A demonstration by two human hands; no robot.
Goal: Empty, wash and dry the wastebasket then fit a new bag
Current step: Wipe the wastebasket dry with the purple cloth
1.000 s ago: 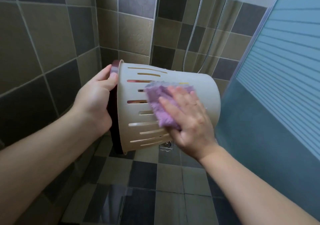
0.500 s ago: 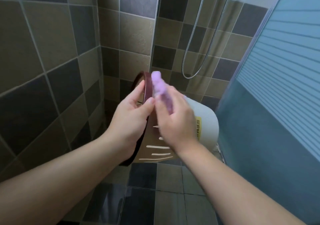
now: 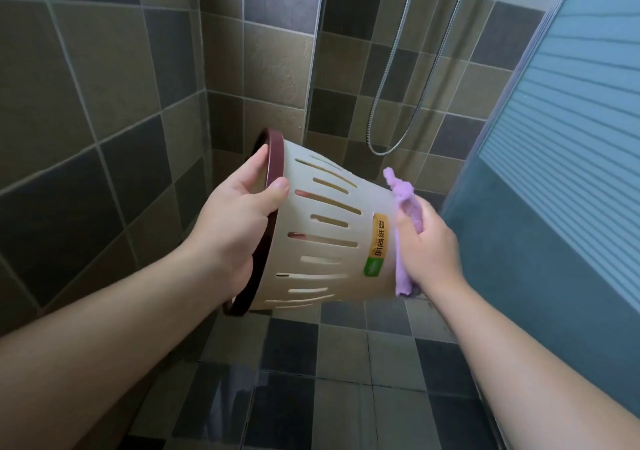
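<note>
- We hold the wastebasket (image 3: 322, 238) off the tiled floor (image 3: 346, 363), tipped on its side in the shower corner, mouth turned left and base to the right.
- Our left hand (image 3: 239, 221) grips the dark red rim (image 3: 275, 158), thumb on the outside of the rim and fingers hooked over its edge.
- Our right hand (image 3: 429, 245) presses a purple cloth (image 3: 403, 200) flat against the base, fingers wrapped over the cloth.
- Step in hand looks like drying: we should work the cloth over the whole base and its edge, then turn the basket by the rim to reach the slotted wall (slots likely trap drops, so push a fold of cloth along them).
- Keep the rim grip firm; a wet plastic wall may slip.
- Contents: the slots show only the inner wall and bits of red rim; no rubbish or bag visible, though the mouth faces away.
- A shower hose (image 3: 388, 103) hangs behind.
</note>
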